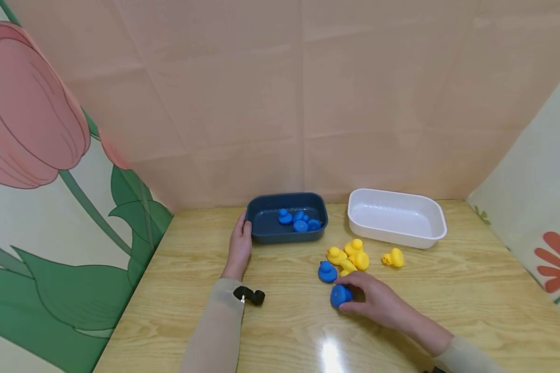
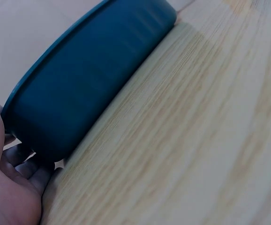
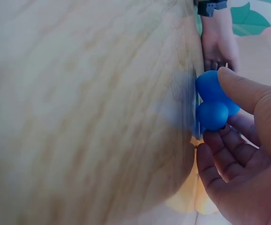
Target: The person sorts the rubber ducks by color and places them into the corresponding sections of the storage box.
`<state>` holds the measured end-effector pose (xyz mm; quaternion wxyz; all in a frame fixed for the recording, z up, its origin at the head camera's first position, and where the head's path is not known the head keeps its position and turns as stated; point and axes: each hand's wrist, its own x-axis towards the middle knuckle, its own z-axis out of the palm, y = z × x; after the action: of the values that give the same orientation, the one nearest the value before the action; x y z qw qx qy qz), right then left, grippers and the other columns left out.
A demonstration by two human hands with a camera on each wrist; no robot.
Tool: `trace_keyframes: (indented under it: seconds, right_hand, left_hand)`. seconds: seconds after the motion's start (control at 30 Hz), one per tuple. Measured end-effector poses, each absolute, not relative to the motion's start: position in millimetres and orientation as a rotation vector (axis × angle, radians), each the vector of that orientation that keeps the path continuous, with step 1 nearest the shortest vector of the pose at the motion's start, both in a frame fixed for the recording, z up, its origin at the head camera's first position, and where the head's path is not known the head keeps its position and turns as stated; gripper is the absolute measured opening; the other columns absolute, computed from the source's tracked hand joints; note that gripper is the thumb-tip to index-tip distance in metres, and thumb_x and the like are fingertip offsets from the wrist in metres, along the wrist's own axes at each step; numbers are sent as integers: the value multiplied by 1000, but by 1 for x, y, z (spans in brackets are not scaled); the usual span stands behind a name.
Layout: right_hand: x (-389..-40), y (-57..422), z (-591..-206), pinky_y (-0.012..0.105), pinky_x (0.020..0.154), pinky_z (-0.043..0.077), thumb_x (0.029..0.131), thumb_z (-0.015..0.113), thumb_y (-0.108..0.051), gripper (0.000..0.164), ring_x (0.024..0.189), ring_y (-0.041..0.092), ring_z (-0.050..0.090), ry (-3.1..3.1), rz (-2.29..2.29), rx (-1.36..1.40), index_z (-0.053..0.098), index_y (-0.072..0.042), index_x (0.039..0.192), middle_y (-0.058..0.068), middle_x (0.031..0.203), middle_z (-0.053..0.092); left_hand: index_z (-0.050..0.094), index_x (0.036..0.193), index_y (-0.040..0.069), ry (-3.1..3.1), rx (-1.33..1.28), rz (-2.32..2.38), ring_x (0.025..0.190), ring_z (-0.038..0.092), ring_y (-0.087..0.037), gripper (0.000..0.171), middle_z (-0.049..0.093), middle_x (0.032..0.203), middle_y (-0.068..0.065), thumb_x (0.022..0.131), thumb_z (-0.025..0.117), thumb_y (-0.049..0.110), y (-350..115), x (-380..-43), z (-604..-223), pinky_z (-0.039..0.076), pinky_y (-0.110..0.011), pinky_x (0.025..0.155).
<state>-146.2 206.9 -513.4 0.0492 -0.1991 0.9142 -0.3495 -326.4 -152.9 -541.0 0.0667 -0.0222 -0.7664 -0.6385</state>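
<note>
My right hand pinches a blue toy duck between thumb and fingers, low over the table. The duck is tipped, its flat base toward the left in the head view. In the right wrist view its round head and body show between the thumb and fingertips. Just beyond it sits another blue duck, beside a cluster of yellow ducks. At the left end of the dark blue tray, my left hand grips the side, thumb by the rim. Several blue ducks lie inside that tray.
A white tray stands at the back right, with no ducks in it. One yellow duck lies apart in front of it. Behind both trays rises a pinkish-beige covered wall. Everything stands on a wood-grain table.
</note>
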Motion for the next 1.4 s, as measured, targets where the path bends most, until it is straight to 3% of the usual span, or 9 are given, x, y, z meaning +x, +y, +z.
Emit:
trace_keyframes:
  seconds: [0.13, 0.37, 0.77, 1.13, 1.4]
  right_hand:
    - [-146, 206, -513, 48, 106, 57, 97, 87, -43, 47, 119, 17, 65, 2796, -1067, -612, 75, -21, 137, -9, 133, 71]
    - [-146, 205, -500, 35, 91, 62, 97, 88, -38, 44, 101, 10, 64, 2873, -1119, -636, 75, -17, 134, -11, 119, 71]
    - [-163, 202, -478, 40, 88, 63, 94, 92, -27, 44, 100, 13, 65, 2994, -1226, -682, 76, -13, 132, -9, 118, 71]
    - [-184, 196, -459, 48, 90, 63, 96, 91, -28, 41, 104, 18, 65, 3063, -1242, -695, 76, -17, 132, -4, 118, 71]
    - [-197, 190, -448, 35, 88, 60, 96, 90, -29, 40, 104, 17, 63, 3107, -1266, -717, 77, -17, 132, -6, 115, 70]
  left_hand:
    - [37, 174, 21, -2309, -62, -1919, 166, 25, -28, 54, 35, 178, -4, 121, 43, 31, -153, -326, -542, 21, -52, 134]
    - [36, 174, 21, -2312, -66, -1908, 166, 25, -28, 54, 35, 178, -4, 121, 42, 31, -153, -328, -542, 21, -51, 134]
    - [35, 175, 24, -2318, -66, -1912, 166, 24, -26, 55, 34, 178, -1, 121, 42, 33, -152, -329, -542, 21, -50, 134]
    - [36, 174, 22, -2312, -60, -1905, 166, 24, -27, 54, 34, 178, -3, 121, 42, 32, -153, -329, -544, 21, -51, 134]
    - [36, 175, 23, -2319, -61, -1913, 167, 22, -27, 55, 31, 180, -3, 121, 42, 33, -154, -330, -545, 19, -52, 135]
